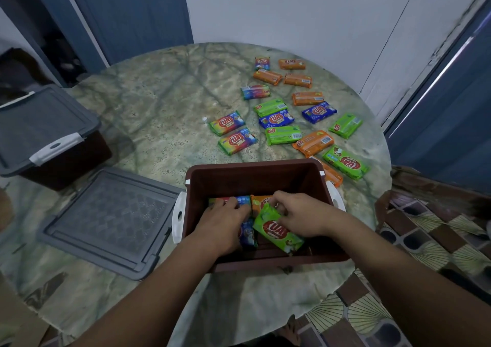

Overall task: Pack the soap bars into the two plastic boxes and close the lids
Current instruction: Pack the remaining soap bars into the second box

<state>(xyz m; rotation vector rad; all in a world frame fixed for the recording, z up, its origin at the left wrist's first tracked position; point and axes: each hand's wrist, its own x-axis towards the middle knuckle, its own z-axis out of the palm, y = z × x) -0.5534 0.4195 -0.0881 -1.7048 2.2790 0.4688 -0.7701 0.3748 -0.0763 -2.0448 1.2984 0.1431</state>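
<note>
Green soap bar (276, 229): tilted inside your open brown box (255, 176), near its front.
Right hand (303, 213): your fingers curl around the green bar's far end.
Left hand (225, 219): fingers lie straight, pressing on the bars already packed.
Loose bars (281, 119): scattered on the table (159, 107) beyond the box.
Grey lid (109, 221): flat, left of the box.
Second box (47, 136): far left, lid on.

We are looking at a dim, bluish scene under soft, even light, and no lamp is showing itself. A pale streak of glare is running down the door edge (435, 78) at upper right. The round table (148, 113) is bowing under wide-angle distortion, and straight lines are bending toward the edges. Shadows are lying faint and diffuse. We are seeing the corners going soft and smeared, with the upper left corner sinking into darkness.
</note>
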